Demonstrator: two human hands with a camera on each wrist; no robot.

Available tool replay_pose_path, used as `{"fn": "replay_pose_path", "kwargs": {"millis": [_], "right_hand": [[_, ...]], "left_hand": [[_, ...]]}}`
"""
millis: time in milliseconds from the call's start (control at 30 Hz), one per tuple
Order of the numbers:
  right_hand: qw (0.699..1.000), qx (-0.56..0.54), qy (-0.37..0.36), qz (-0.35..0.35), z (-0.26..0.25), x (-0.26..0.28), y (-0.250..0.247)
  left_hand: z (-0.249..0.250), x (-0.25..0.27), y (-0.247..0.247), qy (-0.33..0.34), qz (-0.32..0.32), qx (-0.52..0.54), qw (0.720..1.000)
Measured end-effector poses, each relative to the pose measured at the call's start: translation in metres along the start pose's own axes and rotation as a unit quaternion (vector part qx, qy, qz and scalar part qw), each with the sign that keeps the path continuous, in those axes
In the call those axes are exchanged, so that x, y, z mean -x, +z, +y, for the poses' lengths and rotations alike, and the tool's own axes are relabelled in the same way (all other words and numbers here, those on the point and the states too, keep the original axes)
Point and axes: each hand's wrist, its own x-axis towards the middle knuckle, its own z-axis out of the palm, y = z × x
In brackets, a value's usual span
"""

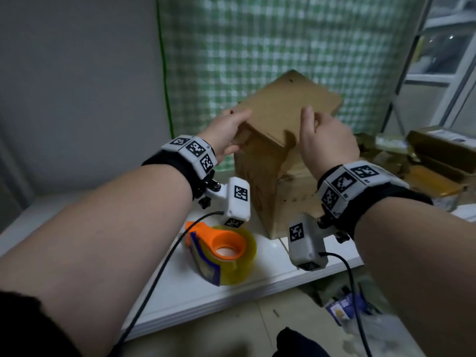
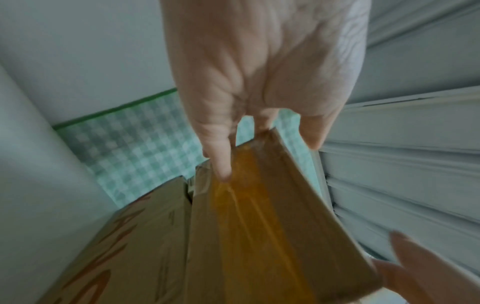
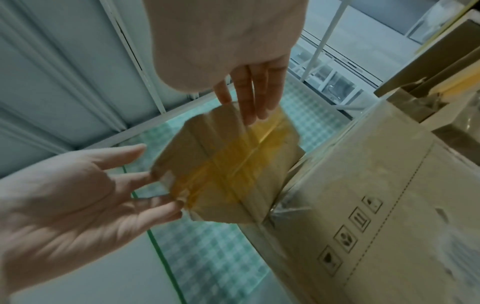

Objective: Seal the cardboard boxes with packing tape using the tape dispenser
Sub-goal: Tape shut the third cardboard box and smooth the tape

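A small cardboard box (image 1: 286, 112) is held tilted in the air between both hands. My left hand (image 1: 238, 130) pinches its near left corner, thumb on top. My right hand (image 1: 307, 124) pinches its near right edge, thumb on the plain top face. In the right wrist view, the underside of the small box (image 3: 228, 164) carries crossed strips of yellowish tape, with my right fingers (image 3: 249, 96) lying straight along it. Under it a taller cardboard box (image 1: 273, 186) stands on the white table (image 1: 180, 292). The orange tape dispenser (image 1: 221, 251), with its clear tape roll, lies on the table near the front edge.
More cardboard boxes and wrapping (image 1: 438, 155) are piled at the right of the table. A green checked cloth (image 1: 257, 47) hangs behind. Small packets (image 1: 345, 307) lie on the floor below the table's edge. Cables from the wrist cameras hang over the table front.
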Motion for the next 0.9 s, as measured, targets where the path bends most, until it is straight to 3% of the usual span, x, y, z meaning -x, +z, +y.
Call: {"fn": "replay_pose_path", "kwargs": {"millis": [167,433,500,600,667,767,900], "right_hand": [[0.993,0.075,-0.052,-0.068,0.019,-0.013,0.008],[0.968,0.071,-0.060,-0.231,0.037,-0.028,0.043],[0.972,0.089,-0.094,-0.194,0.035,-0.022,0.050],[0.978,0.066,-0.158,-0.116,0.025,-0.005,0.057],[0.963,0.048,-0.176,-0.200,0.019,0.012,0.066],[0.900,0.078,-0.189,-0.386,0.014,0.042,0.086],[0.832,0.138,-0.172,-0.509,0.009,0.083,0.116]], "left_hand": [[-0.017,-0.031,0.028,-0.023,-0.059,-0.032,0.997],[-0.020,-0.048,0.028,0.010,-0.052,0.001,0.999],[-0.024,-0.049,0.021,-0.003,-0.058,-0.026,0.998],[-0.040,-0.040,0.002,-0.042,-0.044,-0.152,0.986],[-0.058,-0.027,-0.013,-0.078,-0.041,-0.239,0.967],[-0.091,-0.003,-0.035,-0.119,-0.028,-0.329,0.936],[-0.130,0.025,-0.064,-0.160,-0.004,-0.361,0.919]]}}
